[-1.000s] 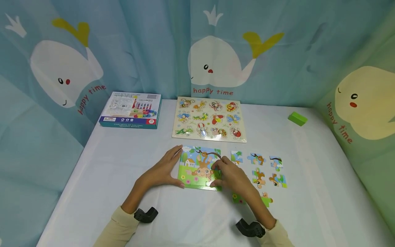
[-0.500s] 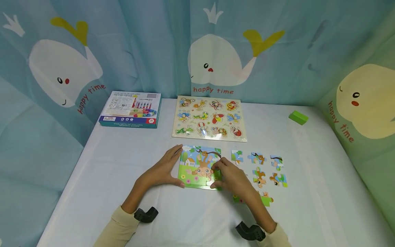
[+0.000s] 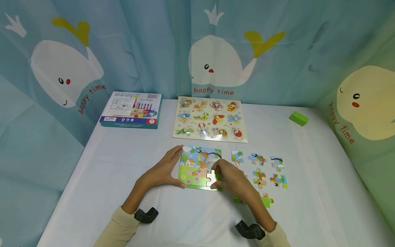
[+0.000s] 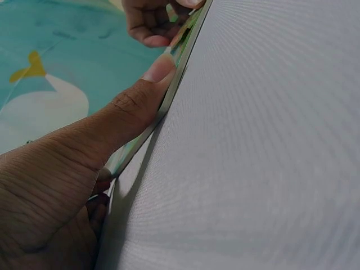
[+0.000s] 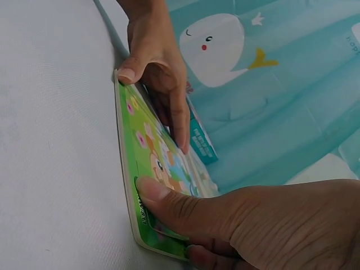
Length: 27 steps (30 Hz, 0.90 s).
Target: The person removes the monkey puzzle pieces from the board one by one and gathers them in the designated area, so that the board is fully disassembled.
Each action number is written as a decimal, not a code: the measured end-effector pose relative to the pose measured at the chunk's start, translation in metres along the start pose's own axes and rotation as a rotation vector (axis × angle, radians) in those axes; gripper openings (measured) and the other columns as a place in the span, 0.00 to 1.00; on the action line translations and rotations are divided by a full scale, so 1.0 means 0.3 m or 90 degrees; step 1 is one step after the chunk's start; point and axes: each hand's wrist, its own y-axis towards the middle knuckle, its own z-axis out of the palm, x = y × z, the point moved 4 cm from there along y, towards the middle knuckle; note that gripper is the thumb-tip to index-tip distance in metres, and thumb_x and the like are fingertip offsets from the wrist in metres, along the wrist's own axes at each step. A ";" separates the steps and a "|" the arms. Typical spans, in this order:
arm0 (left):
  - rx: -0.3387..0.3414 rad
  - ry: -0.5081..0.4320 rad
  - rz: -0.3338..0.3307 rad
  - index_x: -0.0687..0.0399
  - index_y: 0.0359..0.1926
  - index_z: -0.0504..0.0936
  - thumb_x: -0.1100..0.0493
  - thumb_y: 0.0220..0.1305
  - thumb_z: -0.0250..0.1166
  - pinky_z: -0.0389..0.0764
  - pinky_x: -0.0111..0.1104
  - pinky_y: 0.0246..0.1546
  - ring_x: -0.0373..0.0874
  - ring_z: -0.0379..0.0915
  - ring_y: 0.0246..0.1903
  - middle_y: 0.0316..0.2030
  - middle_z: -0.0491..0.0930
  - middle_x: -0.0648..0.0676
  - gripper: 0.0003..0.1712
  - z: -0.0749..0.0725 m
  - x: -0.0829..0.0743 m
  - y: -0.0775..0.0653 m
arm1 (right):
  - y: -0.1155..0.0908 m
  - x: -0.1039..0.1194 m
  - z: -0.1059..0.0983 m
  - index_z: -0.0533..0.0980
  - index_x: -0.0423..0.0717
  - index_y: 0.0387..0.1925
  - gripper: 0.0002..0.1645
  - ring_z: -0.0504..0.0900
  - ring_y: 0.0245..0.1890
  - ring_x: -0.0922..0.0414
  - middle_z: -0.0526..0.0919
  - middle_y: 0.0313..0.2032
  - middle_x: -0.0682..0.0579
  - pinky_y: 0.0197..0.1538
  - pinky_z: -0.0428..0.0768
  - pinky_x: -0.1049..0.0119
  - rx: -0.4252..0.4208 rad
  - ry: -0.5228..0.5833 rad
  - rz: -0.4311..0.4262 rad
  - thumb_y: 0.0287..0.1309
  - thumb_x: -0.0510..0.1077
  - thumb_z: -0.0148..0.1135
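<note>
The monkey jigsaw puzzle (image 3: 194,171) lies flat on the white table, a green field, a house and flowers printed on it. Along its left side stretches my left hand (image 3: 160,171), fingertips at the top corner and thumb (image 4: 160,68) on the bottom corner, fingers fairly straight. At the lower right corner my right hand (image 3: 232,176) pinches a puzzle piece (image 3: 211,178) between thumb and fingers; the piece gleams white with glare. In the right wrist view the right thumb (image 5: 154,190) presses near the puzzle's printed border. The right fingertips are partly hidden.
Several loose puzzle pieces (image 3: 260,178) lie to the right, some behind my right forearm. Behind the puzzle rests a wooden insect peg board (image 3: 210,119). A bead toy box (image 3: 131,109) stands back left, a green block (image 3: 298,118) back right. A whale-print curtain (image 3: 148,51) surrounds the table.
The pinched piece at the lower right corner has turned from showing its print to a bright white glare. Both hands stay in nearly the same place.
</note>
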 end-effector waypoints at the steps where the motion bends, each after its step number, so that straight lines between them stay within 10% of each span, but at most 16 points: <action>1: 0.000 0.001 0.000 0.62 0.76 0.45 0.34 0.36 0.80 0.53 0.47 0.73 0.52 0.35 0.77 0.78 0.38 0.55 0.77 0.000 0.000 0.000 | 0.000 -0.001 0.000 0.74 0.48 0.44 0.32 0.71 0.33 0.63 0.75 0.36 0.58 0.37 0.74 0.67 0.003 0.011 0.004 0.37 0.51 0.80; 27: 0.005 0.004 -0.002 0.62 0.76 0.44 0.34 0.37 0.79 0.52 0.47 0.73 0.53 0.34 0.77 0.78 0.38 0.56 0.76 -0.007 -0.010 -0.004 | -0.016 0.006 -0.018 0.76 0.49 0.45 0.15 0.76 0.30 0.64 0.81 0.32 0.57 0.34 0.76 0.69 -0.047 0.026 -0.099 0.56 0.37 0.69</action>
